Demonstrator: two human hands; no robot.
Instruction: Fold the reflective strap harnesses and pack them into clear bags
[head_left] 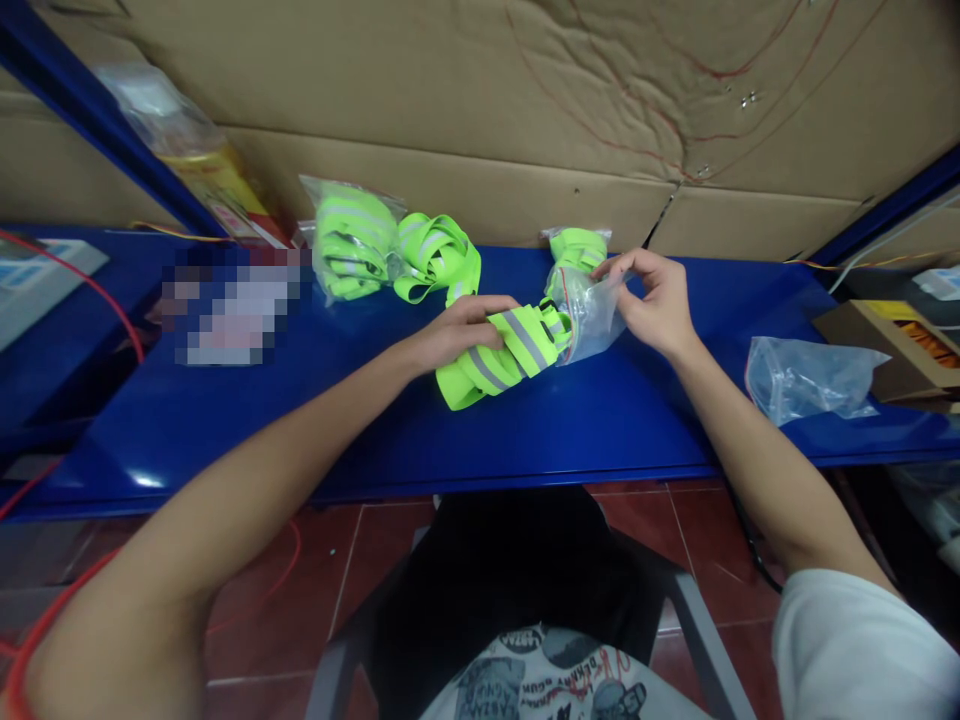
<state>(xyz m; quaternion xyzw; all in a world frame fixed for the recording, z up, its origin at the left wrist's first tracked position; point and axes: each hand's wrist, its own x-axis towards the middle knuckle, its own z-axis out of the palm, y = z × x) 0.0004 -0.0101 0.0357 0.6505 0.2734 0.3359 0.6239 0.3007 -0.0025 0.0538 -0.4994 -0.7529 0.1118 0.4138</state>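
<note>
My left hand is wrapped round a folded neon-green reflective strap with grey stripes and a black buckle. The strap's right end sits at the mouth of a clear plastic zip bag. With thumb and fingertips, my right hand pinches the upper right part of that bag. Just behind it lies a bagged green strap, partly hidden by the bag. Another filled bag leans at the back left, and a loose green strap is heaped beside it.
Everything lies on a blue table backed by cardboard. An unused-looking clear bag rests at the right, near an open cardboard box. A yellow-labelled container stands at the back left. Red cords run along the left side.
</note>
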